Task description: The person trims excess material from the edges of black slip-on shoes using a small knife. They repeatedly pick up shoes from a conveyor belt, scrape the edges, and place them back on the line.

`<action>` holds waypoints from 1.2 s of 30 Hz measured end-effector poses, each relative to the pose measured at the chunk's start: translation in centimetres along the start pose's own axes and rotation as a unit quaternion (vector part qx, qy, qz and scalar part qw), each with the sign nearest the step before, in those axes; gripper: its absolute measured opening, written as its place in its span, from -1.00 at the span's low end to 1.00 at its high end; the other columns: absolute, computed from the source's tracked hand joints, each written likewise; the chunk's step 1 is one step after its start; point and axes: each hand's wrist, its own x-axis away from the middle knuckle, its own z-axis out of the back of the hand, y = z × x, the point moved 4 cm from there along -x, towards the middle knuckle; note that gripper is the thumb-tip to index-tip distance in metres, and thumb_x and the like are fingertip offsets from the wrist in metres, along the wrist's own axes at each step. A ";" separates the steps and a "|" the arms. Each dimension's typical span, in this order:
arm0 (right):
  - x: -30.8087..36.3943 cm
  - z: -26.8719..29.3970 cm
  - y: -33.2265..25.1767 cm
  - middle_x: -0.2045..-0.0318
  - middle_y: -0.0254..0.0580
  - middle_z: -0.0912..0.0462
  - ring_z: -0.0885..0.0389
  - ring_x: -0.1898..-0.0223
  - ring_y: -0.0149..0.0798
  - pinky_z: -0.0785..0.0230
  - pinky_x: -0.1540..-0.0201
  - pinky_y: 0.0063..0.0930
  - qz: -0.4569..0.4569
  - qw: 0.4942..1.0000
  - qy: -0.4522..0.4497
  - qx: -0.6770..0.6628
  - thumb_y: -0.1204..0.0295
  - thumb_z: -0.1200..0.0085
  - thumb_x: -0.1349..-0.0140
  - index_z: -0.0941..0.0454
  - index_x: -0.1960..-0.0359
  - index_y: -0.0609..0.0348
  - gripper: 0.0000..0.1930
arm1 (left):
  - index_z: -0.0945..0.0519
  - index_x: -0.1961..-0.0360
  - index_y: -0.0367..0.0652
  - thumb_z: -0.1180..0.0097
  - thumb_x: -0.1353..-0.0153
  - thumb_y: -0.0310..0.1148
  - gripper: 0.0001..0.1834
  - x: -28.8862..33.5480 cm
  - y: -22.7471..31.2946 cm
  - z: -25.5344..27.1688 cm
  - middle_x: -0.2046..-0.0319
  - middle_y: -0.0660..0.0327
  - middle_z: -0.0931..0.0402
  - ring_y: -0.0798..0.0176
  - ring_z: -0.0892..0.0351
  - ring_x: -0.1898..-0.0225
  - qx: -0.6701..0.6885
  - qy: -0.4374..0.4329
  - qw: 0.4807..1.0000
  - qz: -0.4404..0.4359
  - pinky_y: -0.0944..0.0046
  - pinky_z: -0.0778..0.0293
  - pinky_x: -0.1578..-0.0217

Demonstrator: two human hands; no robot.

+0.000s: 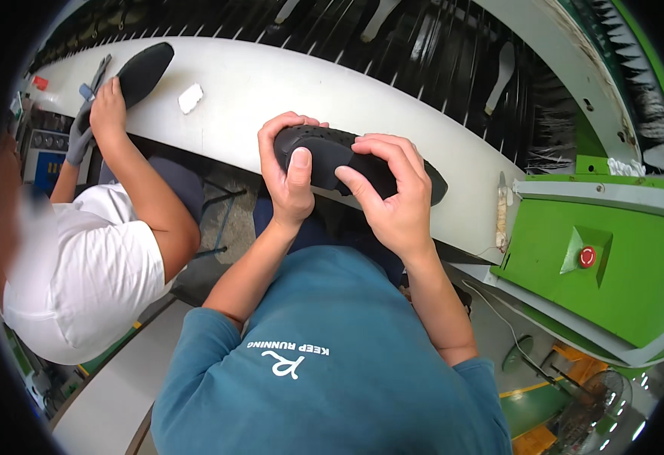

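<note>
A black shoe (324, 155) with a perforated surface lies sideways between my two hands, over the near edge of the white table. Around its left end my left hand (288, 176) is closed, the thumb pressed on the near side and the fingers over the far side. My right hand (394, 193) grips the shoe near its middle, thumb on the near side and fingers across the top. Past my right hand, the dark end of the shoe sticks out to the right. My palms hide parts of it.
At left, a co-worker in a white shirt (82, 280) holds another black shoe (146, 74). A white scrap (190, 98) lies on the white table (233, 83). Beyond are dark slats (438, 57) with pale sole-shaped pieces. A green machine (574, 303) with a red button (587, 257) stands right.
</note>
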 end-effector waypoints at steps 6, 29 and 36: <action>0.3 -0.8 -0.1 0.07 -0.32 -0.80 -0.70 -0.05 -0.13 -0.34 -0.26 -0.20 0.005 1.000 -0.023 -0.010 0.36 -0.57 -0.18 -0.78 0.19 0.06 -0.77 | -0.40 -0.25 -0.32 -0.14 -0.49 0.05 -0.36 1.3 0.1 1.4 -0.14 -0.10 -0.45 -0.06 -0.61 -0.18 -0.054 -0.013 0.997 -0.044 -0.12 -0.56 -0.27; -0.5 -0.7 0.0 0.18 -0.31 -0.70 -0.68 0.08 -0.08 -0.40 -0.15 -0.10 0.017 0.998 -0.028 0.050 0.23 -0.63 -0.01 -0.59 0.30 0.07 -0.59 | -0.47 -0.18 -0.35 -0.20 -0.47 0.02 -0.40 0.1 0.5 3.0 -0.10 -0.10 -0.48 -0.18 -0.65 -0.20 -0.092 -0.081 0.992 -0.020 -0.16 -0.53 -0.26; 2.6 4.3 4.9 -0.09 -0.13 -0.80 -0.77 -0.14 -0.15 -0.61 -0.20 -0.28 -0.015 0.998 -0.050 0.024 0.45 -0.66 -0.02 -0.77 0.15 0.13 -0.63 | -0.48 -0.27 -0.33 -0.09 -0.55 -0.14 -0.51 0.5 1.1 2.8 -0.32 -0.29 -0.55 -0.14 -0.54 -0.42 -0.126 -0.074 0.989 -0.025 -0.11 -0.36 -0.47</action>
